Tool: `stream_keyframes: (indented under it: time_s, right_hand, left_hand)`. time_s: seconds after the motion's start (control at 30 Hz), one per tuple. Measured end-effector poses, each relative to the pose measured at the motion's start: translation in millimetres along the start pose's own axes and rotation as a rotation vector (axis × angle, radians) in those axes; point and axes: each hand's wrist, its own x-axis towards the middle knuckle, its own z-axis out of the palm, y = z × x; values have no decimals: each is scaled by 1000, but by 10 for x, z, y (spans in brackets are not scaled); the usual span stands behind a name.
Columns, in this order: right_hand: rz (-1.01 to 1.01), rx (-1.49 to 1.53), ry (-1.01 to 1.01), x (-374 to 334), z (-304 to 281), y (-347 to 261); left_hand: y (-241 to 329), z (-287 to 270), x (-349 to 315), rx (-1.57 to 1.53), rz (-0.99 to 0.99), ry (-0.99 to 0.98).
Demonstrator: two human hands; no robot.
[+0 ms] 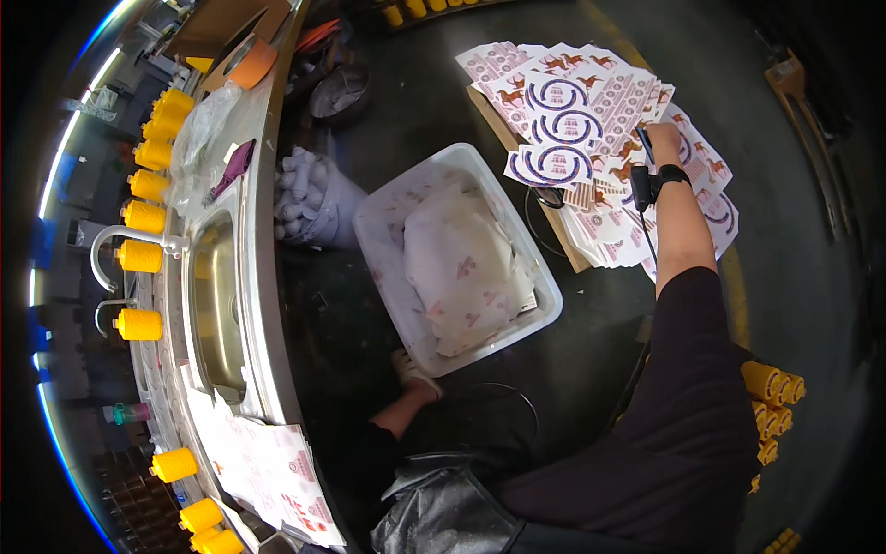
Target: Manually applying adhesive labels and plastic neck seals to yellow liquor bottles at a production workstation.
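Note:
My right arm, in a dark sleeve, stretches out to a spread pile of printed paper sheets (591,102) at the far right. My right hand (661,140) is closed over the sheets, with a thin dark bluish thing at its fingers that I cannot make out. A black band (666,175) with a small box and cord circles that wrist. My left hand (415,371), pale as if gloved, is low beside the near left corner of a white plastic tub (544,309); its fingers do not show clearly. Whitish sheets with faint red prints (461,263) lie heaped in the tub.
On the left runs a metal counter with a sink (217,295), a curved faucet (101,254), yellow thread cones (138,323) and more printed sheets (263,466). A bag of white cones (318,198) stands by the tub. More yellow cones (766,397) are at right.

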Motion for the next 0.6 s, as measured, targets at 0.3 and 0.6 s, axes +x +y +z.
stream_keyframes:
  time_s: [0.3,0.6]
  right_hand:
    - [45,192,63,-172,-445,207]
    - [-140,-15,94,-573,-1346,37]
  left_hand:
    - [-34,-77,-12,-182,5,2]
    - [-15,-80,-321,-257,8,23]
